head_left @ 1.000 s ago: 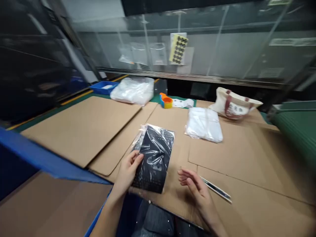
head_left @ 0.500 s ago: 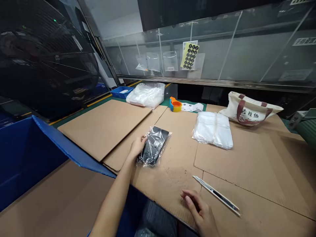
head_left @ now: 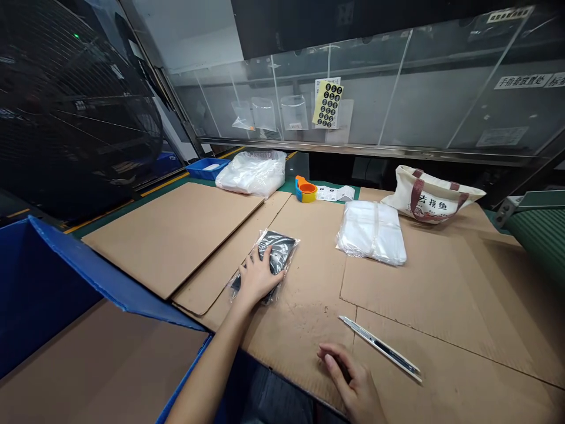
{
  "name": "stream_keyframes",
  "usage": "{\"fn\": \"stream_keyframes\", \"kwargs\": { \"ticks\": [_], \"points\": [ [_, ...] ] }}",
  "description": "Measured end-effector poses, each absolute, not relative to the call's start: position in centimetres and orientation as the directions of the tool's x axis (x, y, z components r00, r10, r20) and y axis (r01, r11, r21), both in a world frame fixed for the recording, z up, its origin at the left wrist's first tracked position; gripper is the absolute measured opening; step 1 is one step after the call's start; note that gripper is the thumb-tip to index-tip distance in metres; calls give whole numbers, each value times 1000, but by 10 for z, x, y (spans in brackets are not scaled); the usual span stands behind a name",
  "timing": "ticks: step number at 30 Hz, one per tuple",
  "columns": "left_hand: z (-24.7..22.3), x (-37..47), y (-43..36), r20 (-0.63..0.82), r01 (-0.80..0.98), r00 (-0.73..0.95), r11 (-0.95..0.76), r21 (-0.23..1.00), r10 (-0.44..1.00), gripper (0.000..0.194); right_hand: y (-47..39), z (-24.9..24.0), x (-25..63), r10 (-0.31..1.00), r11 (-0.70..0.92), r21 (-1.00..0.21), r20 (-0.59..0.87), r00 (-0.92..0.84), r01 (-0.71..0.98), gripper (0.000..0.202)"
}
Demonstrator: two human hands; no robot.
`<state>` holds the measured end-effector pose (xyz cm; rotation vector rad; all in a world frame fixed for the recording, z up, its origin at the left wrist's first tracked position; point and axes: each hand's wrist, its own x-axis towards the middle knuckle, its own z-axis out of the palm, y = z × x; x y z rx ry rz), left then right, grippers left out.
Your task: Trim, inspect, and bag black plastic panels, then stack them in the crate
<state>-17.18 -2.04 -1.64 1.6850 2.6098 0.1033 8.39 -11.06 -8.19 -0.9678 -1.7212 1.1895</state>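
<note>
A flat black item in a clear plastic bag lies on the cardboard left of centre; what kind of item it is I cannot make out. My left hand rests across the top of it, fingers spread and thumb out at its right side. Near the front edge, my right hand is loosely curled with a gap between thumb and fingers, and no object shows in it. Just beyond the right hand lies a slim utility knife, its pointed end toward the bagged item.
Cardboard sheets cover the table. A stack of clear bags, a tote bag, a tape dispenser, a plastic-wrapped bundle and a blue tray stand toward the back. A blue bin adjoins on the left.
My left hand has gone from holding the bagged item's left edge to lying spread over its top. The right hand has hardly moved. The view has turned slightly right.
</note>
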Motion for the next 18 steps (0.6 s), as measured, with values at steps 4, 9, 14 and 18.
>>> {"fn": "stream_keyframes", "kwargs": {
  "ticks": [4,9,14,18],
  "points": [
    [-17,-168,-17,93,869,-493,485,95,865,72,-110,-82,83,903,287,-946,215,-372,150,22],
    [-19,-160,-17,76,835,-550,544,83,832,71,-108,-87,87,887,302,-942,221,-405,148,21],
    [-24,-158,-17,51,833,-553,548,77,832,71,-105,-95,92,866,327,-933,232,-443,152,20],
    [-29,-161,-17,65,831,-555,551,80,829,72,-104,-95,93,869,333,-928,235,-436,164,21]
  ]
}}
